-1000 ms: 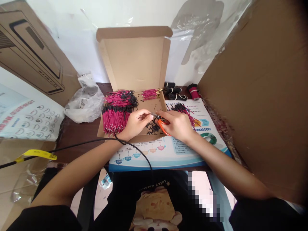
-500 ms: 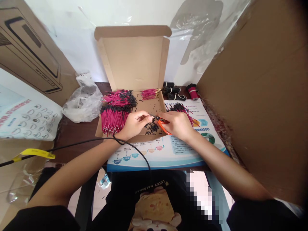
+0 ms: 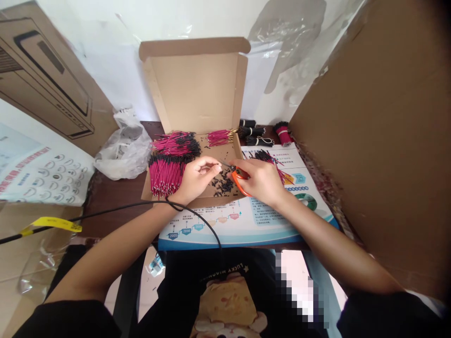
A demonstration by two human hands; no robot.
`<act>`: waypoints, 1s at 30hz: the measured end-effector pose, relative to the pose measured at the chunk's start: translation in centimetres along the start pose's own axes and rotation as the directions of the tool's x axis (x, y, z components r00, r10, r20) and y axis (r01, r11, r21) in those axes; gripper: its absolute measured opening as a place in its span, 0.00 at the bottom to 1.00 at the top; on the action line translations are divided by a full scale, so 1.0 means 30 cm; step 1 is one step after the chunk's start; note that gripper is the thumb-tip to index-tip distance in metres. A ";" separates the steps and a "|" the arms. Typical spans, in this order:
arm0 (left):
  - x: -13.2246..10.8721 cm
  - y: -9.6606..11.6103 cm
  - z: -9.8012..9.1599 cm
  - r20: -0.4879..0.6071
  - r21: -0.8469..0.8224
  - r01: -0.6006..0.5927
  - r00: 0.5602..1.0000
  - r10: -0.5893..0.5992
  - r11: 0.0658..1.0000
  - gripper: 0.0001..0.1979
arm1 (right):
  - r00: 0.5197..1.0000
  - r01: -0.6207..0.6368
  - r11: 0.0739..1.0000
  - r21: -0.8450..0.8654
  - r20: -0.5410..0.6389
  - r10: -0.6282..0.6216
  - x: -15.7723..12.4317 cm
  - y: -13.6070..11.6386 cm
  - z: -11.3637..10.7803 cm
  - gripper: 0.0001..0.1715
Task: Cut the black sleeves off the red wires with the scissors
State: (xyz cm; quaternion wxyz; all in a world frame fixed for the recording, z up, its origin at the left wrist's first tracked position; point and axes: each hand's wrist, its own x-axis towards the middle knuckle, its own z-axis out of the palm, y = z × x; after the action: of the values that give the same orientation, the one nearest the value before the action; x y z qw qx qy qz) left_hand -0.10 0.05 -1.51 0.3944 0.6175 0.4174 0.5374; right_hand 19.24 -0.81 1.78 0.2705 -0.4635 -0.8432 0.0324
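Observation:
My right hand (image 3: 262, 180) is closed round a pair of orange-handled scissors (image 3: 240, 182), whose dark blades point left. The blade tips reach the fingertips of my left hand (image 3: 200, 176), pinched together over the open cardboard box; what they hold is too small to make out. Below the scissors, small black cut bits (image 3: 223, 187) lie scattered on the box floor. Just left of my left hand stands a dense pile of pink-red wires (image 3: 165, 176) with black ends. More loose wires (image 3: 269, 159) lie partly hidden behind my right hand.
The cardboard box (image 3: 197, 89) has its lid raised at the back. Tied wire bundles (image 3: 283, 134) sit behind at the right. A clear plastic bag (image 3: 123, 150) is on the left. A black cable (image 3: 134, 205) crosses my left wrist. Large cardboard panels stand at both sides.
Both hands stay close to the same place over the box. The scissors have turned slightly, and the orange handle shows more opening. The view has shifted slightly.

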 end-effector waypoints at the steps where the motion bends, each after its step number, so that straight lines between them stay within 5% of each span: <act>1: 0.000 -0.002 0.001 0.007 -0.024 0.006 1.000 -0.006 1.000 0.12 | 1.000 -0.002 1.000 0.006 0.010 0.002 0.000 -0.004 0.002 0.19; 30: -0.010 0.008 0.008 -0.041 0.021 0.025 0.999 -0.025 0.999 0.10 | 0.999 -0.049 0.997 0.052 0.006 0.048 -0.004 -0.002 0.014 0.19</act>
State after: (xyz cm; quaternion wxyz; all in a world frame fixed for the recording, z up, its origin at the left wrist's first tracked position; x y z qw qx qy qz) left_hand 0.15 -0.32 -1.43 0.3858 0.6053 0.4389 0.5405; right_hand 19.05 -0.85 1.38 0.2797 -0.4766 -0.8311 0.0618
